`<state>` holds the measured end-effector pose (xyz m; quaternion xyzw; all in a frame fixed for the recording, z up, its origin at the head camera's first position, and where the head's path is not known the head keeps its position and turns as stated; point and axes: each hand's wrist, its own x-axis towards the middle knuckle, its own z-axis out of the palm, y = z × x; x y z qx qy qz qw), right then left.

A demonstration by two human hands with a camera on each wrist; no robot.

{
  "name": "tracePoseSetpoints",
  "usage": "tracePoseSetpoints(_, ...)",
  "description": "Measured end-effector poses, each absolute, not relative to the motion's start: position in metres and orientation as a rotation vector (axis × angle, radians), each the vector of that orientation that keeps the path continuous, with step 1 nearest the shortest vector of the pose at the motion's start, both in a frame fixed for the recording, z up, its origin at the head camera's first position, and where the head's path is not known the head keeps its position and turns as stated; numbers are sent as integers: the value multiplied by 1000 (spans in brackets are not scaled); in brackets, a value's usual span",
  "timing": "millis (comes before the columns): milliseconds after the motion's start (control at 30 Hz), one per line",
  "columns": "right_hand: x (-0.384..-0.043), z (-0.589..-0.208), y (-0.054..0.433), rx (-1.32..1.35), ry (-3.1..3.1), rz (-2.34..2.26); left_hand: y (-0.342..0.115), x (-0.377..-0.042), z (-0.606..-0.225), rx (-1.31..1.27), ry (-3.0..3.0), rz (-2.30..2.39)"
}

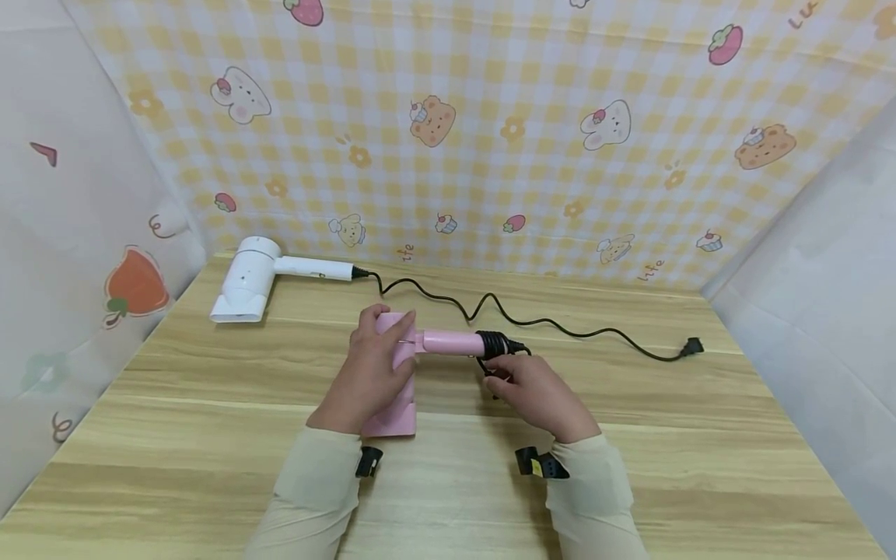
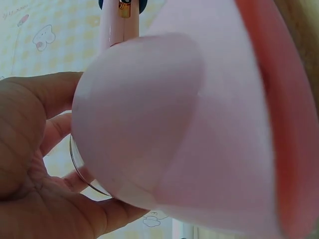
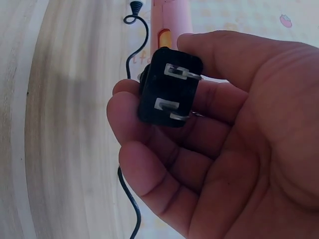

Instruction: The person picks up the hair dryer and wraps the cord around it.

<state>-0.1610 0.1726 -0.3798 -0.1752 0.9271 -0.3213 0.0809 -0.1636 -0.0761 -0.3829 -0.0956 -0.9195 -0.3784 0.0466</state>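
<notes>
Right hand (image 3: 224,144) fingers (image 3: 149,174) pinch black plug (image 3: 167,92), prongs showing.

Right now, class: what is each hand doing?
Left hand: grips the pink hair dryer.
Right hand: holds its black plug.

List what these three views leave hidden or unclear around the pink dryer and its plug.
- Head view: plug hidden inside the right hand.
- Head view: left hand covers most of the pink hair dryer body.
- Left wrist view: dryer too close, blurred; nozzle cut off by the edge.
- Right wrist view: plug clear, its cord mostly hidden behind the fingers.
</notes>
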Motion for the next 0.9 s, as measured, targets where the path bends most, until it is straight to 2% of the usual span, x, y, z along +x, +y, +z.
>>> tracePoseSetpoints(900, -167, -398, 174, -458, 2692, -960, -79, -166, -388, -397, -2887, -1128)
